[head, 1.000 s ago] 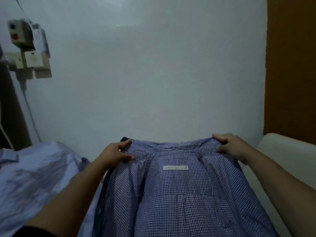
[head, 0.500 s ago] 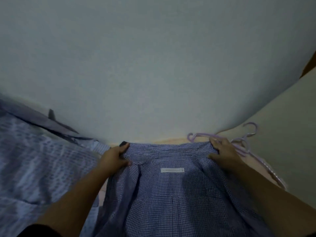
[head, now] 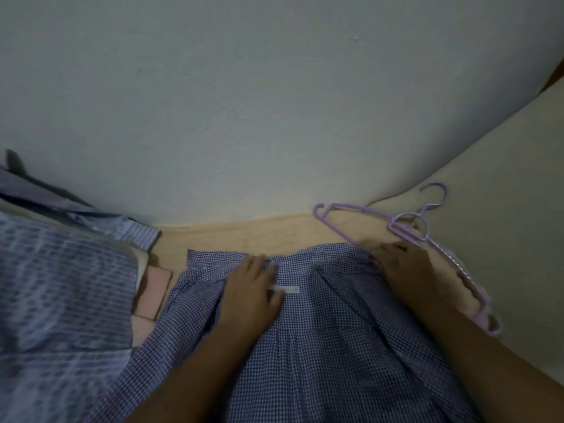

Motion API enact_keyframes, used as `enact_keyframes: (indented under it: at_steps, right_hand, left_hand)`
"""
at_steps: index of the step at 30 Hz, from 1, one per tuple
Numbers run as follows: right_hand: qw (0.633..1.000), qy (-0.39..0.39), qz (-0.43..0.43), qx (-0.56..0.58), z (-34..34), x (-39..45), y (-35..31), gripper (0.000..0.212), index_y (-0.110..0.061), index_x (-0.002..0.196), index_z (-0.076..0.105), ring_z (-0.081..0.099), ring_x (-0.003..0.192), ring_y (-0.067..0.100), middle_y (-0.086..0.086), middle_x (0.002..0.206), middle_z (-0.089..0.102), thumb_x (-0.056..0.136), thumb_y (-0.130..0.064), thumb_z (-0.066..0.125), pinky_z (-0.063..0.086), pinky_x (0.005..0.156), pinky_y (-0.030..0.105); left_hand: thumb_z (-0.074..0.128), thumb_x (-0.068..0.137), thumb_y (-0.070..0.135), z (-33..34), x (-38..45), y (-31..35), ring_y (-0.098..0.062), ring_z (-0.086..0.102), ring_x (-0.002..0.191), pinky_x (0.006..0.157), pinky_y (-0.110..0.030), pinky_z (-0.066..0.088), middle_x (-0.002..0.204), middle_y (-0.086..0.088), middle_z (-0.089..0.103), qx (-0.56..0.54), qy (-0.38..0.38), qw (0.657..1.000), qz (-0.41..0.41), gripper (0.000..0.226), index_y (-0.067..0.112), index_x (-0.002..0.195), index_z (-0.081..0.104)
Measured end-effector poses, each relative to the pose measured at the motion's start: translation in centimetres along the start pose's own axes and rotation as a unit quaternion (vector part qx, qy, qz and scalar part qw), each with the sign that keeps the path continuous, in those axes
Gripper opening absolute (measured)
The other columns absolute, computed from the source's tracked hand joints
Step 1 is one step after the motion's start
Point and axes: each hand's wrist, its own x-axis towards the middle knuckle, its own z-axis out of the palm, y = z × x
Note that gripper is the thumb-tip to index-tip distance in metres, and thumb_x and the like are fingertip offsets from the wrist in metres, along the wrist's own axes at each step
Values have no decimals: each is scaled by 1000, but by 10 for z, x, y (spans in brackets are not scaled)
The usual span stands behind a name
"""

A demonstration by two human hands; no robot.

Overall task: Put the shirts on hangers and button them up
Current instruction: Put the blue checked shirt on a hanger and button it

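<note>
A blue gingham shirt lies flat on the wooden surface, collar toward the wall and inside label showing. My left hand rests flat on the shirt by the label, its fingers straight and blurred. My right hand presses on the collar's right end with its fingers spread. Purple plastic hangers lie just beyond and to the right of my right hand, hooks toward the wall.
More shirts are piled at the left: a blue patterned one and a striped one. Pink fabric shows between the pile and the gingham shirt. A pale wall stands close behind, and a cream surface lies to the right.
The shirt has come down from being held up by its collar to lying flat. Both hands let go of the collar; the left slid to the label and the right now presses the collar.
</note>
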Motion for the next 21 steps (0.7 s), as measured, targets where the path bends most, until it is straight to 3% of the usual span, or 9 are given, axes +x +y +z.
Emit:
enact_keyframes:
  at_steps: [2,4,7,10,15,21]
  right_hand:
    - [998,9,9,-58,1,-5,25,53,-17,113,65,54,106,34,11,119,61,79,-45,35,45,91,46]
    - [996,23,41,-82,-15,-27,30,51,-8,110,62,54,100,41,22,114,59,76,-44,49,47,85,50]
    - [993,35,88,-76,-26,-49,40,83,-5,133,43,38,122,45,27,137,38,70,-49,75,34,98,53]
    - [993,-10,114,-29,-27,-53,49,101,-9,147,18,22,137,37,18,153,16,74,-59,68,24,109,48]
    - [991,16,123,-44,-25,-51,51,106,-6,148,7,22,138,34,17,153,15,78,-57,66,27,109,46]
    - [990,5,134,-39,-34,-45,42,102,-5,147,10,28,133,35,17,149,20,77,-50,69,34,104,48]
  left_hand:
    - [34,97,55,17,-12,26,-19,4,148,119,-37,4,161,3,8,-4,-30,999,10,62,27,151,21]
    - [29,98,54,34,-20,39,-20,-2,148,119,-37,-1,162,2,1,-5,-54,998,-7,64,25,153,15]
    - [19,99,55,51,-24,44,-19,-7,148,118,-35,-5,162,2,-4,-1,-77,997,-32,65,23,154,6]
    - [-3,84,63,59,-24,43,-19,-2,149,117,-35,-5,162,1,2,1,-56,998,-26,82,22,154,10]
    - [-12,73,63,63,-23,41,-17,-1,149,119,-35,-1,161,3,3,8,-60,998,-25,93,23,154,10]
    - [-12,72,65,60,-21,42,-17,0,148,119,-34,0,161,4,3,11,-75,997,-25,95,24,154,10]
